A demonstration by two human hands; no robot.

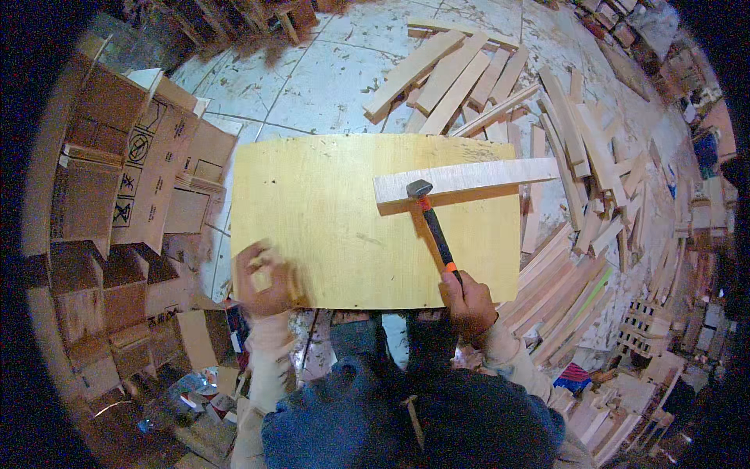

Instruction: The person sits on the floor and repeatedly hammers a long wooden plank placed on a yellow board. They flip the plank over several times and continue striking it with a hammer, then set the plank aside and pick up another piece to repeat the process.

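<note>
Your right hand [471,305] is closed around the hammer [439,238]; your left hand [268,283], well apart, is too blurred to tell its grip. Beyond them, the pale bar [484,178] lies roughly left-to-right on the yellow desk [312,195], nearer your right.

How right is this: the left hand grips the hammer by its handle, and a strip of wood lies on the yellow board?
One thing is wrong: the head view shows the right hand gripping the hammer by its handle. The strip of wood does lie on the yellow board.
</note>
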